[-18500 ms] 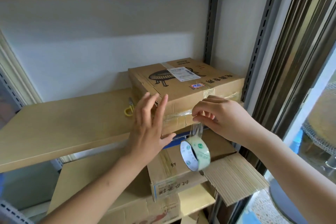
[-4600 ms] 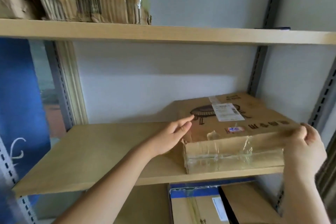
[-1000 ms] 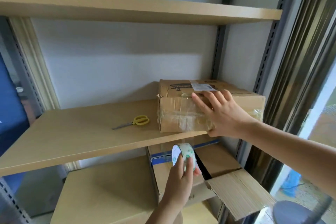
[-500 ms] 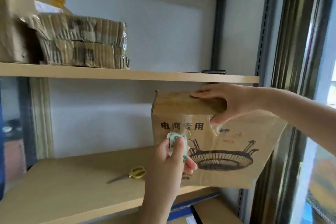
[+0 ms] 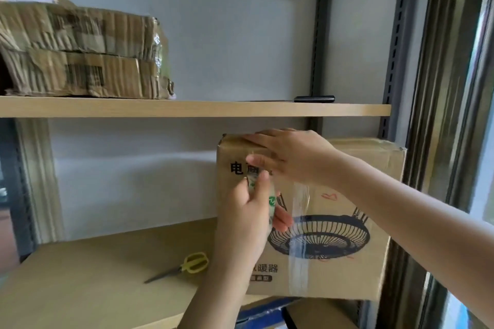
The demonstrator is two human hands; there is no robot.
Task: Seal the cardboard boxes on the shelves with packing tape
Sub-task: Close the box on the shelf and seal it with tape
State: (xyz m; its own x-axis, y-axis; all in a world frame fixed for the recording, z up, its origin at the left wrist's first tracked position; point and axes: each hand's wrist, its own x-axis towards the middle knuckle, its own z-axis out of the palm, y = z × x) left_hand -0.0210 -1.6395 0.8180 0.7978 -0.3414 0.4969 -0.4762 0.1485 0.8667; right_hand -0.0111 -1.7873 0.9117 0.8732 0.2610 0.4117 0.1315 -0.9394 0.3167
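I stand in a storage room: wooden shelves [image 5: 187,109] on metal uprights [image 5: 395,35], worn cardboard boxes [image 5: 80,53] stacked.

Yellow-handled scissors [image 5: 184,266] lying on the lower shelf board [image 5: 88,283], small black object [image 5: 314,99] on the upper shelf board [image 5: 187,109]

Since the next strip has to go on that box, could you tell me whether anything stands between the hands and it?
Nothing visible does. The right hand already rests on the cardboard box at its upper edge, and the left hand holds the tape roll right in front of its printed face. The scissors lie apart, on the shelf to the left.
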